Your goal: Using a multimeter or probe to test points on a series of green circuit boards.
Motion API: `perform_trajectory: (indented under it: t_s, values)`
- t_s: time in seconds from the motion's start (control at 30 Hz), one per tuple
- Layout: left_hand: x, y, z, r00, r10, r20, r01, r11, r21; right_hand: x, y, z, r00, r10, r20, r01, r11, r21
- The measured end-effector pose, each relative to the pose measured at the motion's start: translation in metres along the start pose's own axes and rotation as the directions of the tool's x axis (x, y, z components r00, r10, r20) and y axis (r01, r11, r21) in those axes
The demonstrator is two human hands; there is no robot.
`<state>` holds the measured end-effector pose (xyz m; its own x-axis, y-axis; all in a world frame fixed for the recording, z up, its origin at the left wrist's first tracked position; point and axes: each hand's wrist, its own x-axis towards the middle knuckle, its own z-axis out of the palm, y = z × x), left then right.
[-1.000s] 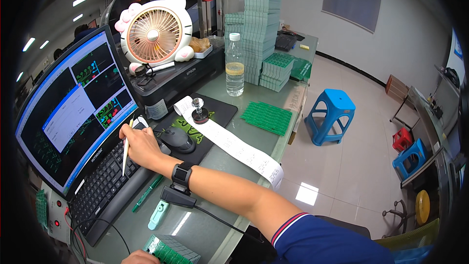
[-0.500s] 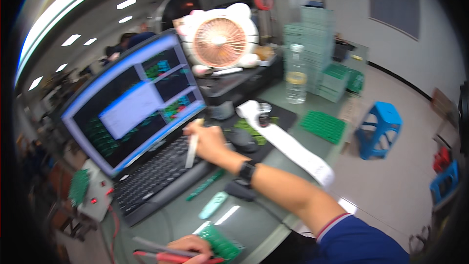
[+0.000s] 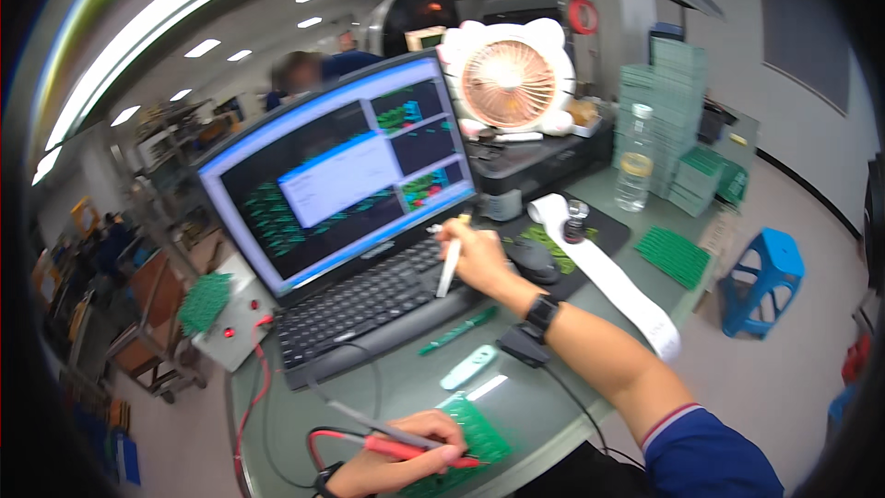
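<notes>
My left hand (image 3: 410,455) is closed around a red test probe (image 3: 396,446), and a grey probe (image 3: 373,422) runs along the same grip. Their tips point at a green circuit board (image 3: 481,433) lying at the table's front; whether they touch it I cannot tell. At the right end of a black keyboard (image 3: 369,290), my right hand (image 3: 484,260) has its fingers bent, pinching a slim white stick (image 3: 449,267) that hangs down over the keys. A watch (image 3: 542,312) is on the right wrist. Behind the keyboard stands a monitor (image 3: 341,161) with dark windows and a pale dialog box.
A teal pen (image 3: 458,330), a mint marker-like tool (image 3: 468,367) and a black mouse (image 3: 535,260) lie nearby. A paper strip (image 3: 613,286) curls rightward. Farther off are a bottle (image 3: 634,166), stacked green boards (image 3: 673,111), a lit fan (image 3: 507,83), a grey box (image 3: 235,318) and a blue stool (image 3: 763,281).
The view has swung left, so things sit farther right. More of my left hand shows, and its red probe now reaches over the green board. My right hand stays by the keyboard with the white stick.
</notes>
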<state>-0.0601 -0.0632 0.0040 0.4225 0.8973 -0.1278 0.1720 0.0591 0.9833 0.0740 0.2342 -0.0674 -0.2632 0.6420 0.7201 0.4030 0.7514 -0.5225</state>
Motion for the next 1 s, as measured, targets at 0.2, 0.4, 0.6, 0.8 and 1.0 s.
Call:
perform_trajectory:
  t_s: [0.2, 0.4, 0.6, 0.8, 1.0]
  values:
    - [0.0058, -0.0036, 0.0046, 0.980, 0.196, -0.027, -0.196, 0.981, 0.010, -0.0026, 0.0007, 0.0046, 0.995, -0.046, -0.090, 0.049, 0.998, 0.026]
    - [0.0053, -0.0024, 0.0053, 0.984, 0.175, -0.038, -0.174, 0.985, 0.015, -0.0038, -0.0010, 0.0051, 0.998, 0.057, 0.027, -0.058, 0.997, 0.041]
    - [0.0055, -0.0041, 0.0043, 0.983, 0.176, -0.049, -0.174, 0.984, 0.043, -0.0050, -0.0026, 0.0047, 0.998, 0.057, 0.029, -0.059, 0.996, 0.073]
    - [0.0054, -0.0008, 0.0055, 0.985, 0.162, -0.056, -0.159, 0.986, 0.050, -0.0049, -0.0011, 0.0048, 0.998, 0.053, 0.025, -0.054, 0.996, 0.071]
    - [0.0075, 0.0014, 0.0052, 0.983, 0.184, -0.029, -0.182, 0.982, 0.045, -0.0041, -0.0006, 0.0016, 0.999, 0.038, 0.007, -0.039, 0.993, 0.114]
